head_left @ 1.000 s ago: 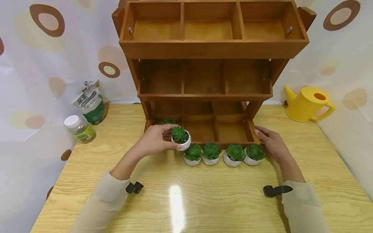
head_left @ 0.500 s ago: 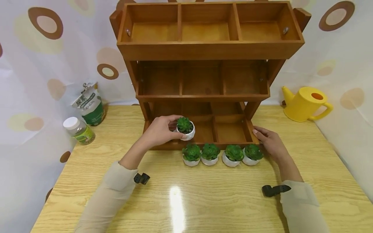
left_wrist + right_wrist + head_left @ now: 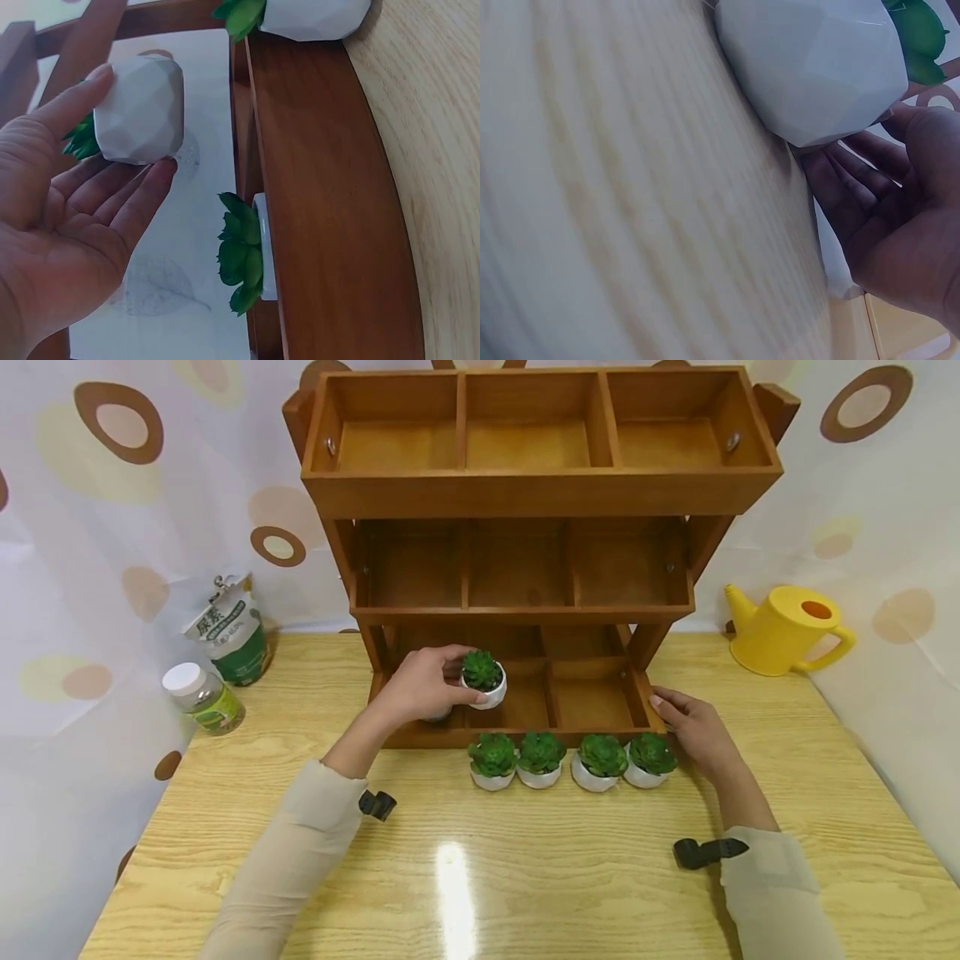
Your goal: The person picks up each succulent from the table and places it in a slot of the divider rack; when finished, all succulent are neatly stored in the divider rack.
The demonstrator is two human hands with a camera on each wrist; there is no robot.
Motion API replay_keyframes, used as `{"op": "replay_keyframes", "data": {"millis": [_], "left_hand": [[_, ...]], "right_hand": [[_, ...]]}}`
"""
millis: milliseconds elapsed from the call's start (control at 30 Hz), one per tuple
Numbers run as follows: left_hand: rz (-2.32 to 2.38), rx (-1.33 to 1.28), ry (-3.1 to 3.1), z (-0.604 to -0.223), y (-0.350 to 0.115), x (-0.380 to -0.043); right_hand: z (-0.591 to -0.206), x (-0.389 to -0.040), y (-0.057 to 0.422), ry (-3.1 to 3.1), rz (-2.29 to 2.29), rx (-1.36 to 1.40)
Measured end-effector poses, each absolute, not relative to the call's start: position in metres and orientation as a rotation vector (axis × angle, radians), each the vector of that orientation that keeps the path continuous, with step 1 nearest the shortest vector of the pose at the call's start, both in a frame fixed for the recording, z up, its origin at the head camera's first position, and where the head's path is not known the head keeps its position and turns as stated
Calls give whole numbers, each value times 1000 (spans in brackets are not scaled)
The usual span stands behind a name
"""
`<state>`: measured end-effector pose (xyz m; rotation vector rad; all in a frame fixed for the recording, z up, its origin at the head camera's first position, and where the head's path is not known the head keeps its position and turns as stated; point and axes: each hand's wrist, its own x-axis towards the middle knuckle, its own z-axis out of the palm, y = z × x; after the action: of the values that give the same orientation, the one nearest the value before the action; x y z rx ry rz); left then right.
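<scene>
My left hand [image 3: 431, 685] pinches a small potted succulent [image 3: 482, 672] by its white faceted pot [image 3: 142, 111], thumb on one side and fingers on the other. It is raised over the bottom tier [image 3: 517, 693] of a brown wooden rack, near the left divider. Behind the hand, a second succulent [image 3: 241, 255] sits in that tier's left compartment, mostly hidden in the head view. My right hand [image 3: 699, 727] rests its fingertips against the right end of the bottom tier, beside the nearest potted succulent [image 3: 651, 758] in the row on the table.
Several potted succulents [image 3: 540, 758] line the table along the rack's front. The rack's upper tiers [image 3: 540, 493] overhang the bottom one. A yellow watering can [image 3: 787, 631] stands at right; a white-capped jar [image 3: 204, 697] and a green-and-white pouch [image 3: 232, 635] stand at left.
My left hand has carried the potted succulent from the rack's front edge up and inward over the bottom tier, slightly to the right. The right hand has stayed at the rack's end.
</scene>
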<state>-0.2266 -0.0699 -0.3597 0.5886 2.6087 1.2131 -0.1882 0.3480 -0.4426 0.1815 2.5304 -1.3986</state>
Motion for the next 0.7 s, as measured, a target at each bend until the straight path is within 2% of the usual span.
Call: {"op": "replay_keyframes", "data": {"millis": [700], "left_hand": [[1102, 648, 2625, -376, -38, -243]], "right_hand": [[-443, -189, 349, 2525, -1405, 179]]}}
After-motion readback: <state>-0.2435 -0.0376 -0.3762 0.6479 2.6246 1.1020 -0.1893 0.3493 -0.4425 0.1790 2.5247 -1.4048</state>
